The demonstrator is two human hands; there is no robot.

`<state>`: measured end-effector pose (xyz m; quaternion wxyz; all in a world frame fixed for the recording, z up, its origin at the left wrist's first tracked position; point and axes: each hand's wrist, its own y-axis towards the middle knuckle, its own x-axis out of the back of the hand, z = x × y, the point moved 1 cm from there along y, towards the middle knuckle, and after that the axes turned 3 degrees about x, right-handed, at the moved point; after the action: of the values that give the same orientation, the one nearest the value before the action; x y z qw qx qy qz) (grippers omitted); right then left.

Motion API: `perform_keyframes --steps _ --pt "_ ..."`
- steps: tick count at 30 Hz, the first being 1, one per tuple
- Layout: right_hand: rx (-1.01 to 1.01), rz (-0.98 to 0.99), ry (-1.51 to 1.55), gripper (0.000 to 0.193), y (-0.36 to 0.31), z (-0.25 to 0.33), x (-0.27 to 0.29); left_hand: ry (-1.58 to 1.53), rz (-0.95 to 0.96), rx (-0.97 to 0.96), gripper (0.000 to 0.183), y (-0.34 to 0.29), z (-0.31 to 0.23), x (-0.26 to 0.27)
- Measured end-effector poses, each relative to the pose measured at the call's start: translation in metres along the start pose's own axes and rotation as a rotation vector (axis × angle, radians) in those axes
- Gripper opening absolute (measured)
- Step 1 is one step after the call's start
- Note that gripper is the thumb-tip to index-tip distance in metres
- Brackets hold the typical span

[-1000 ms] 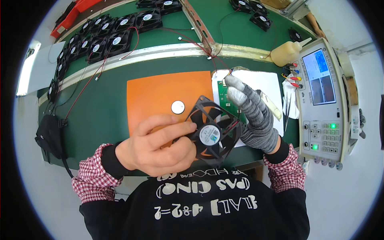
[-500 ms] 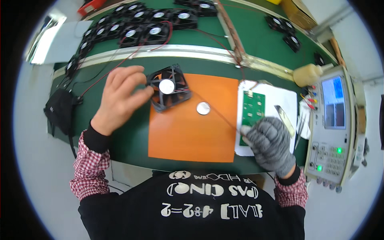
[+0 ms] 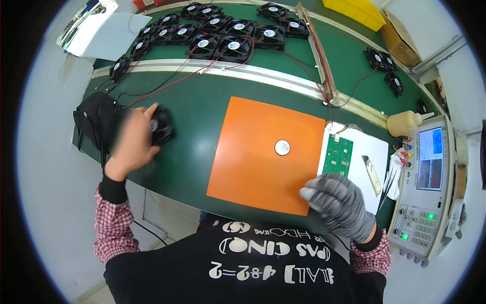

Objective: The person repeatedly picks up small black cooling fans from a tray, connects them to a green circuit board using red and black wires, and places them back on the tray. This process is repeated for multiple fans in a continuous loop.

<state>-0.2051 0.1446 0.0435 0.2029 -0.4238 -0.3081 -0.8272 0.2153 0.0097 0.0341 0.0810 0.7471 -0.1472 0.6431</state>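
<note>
My left hand (image 3: 132, 141), blurred by motion, grips a black cooling fan (image 3: 162, 125) over the left part of the green table, beside a black pouch (image 3: 96, 121). The fan is smeared too. My right hand (image 3: 340, 206), in a grey knitted glove, hovers over the lower right corner of the orange mat (image 3: 253, 172), fingers curled together; whatever they may hold is hidden. A round silvery-white disc (image 3: 282, 147) lies on the mat. Above the gloved hand, a green circuit board (image 3: 338, 156) and a utility knife (image 3: 372, 175) rest on a white board (image 3: 357, 139).
Several black fans (image 3: 234, 45) with trailing wires stand behind a white rail (image 3: 263, 74). A squeeze bottle (image 3: 403, 123) and a bench instrument (image 3: 422, 202) with a lit screen are at the right. Tweezers (image 3: 389, 185) lie beside it. A yellow bin (image 3: 354, 12) is at the back.
My left hand has carried the fan off the orange mat to the left. My right hand has shifted slightly down, and the wire from its fingers no longer shows. The view has shifted.
</note>
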Motion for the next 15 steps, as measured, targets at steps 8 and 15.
perform_keyframes --steps 8,15 --pt "-0.101 -0.075 -0.068 0.046 -0.005 -0.009 0.005 0.104 -0.19 -0.196 0.075 0.057 -0.027 0.024" --pt "-0.05 -0.057 -0.055 0.046 -0.005 -0.01 0.007 0.281 -0.453 -0.458 0.009 0.203 -0.084 -0.031"
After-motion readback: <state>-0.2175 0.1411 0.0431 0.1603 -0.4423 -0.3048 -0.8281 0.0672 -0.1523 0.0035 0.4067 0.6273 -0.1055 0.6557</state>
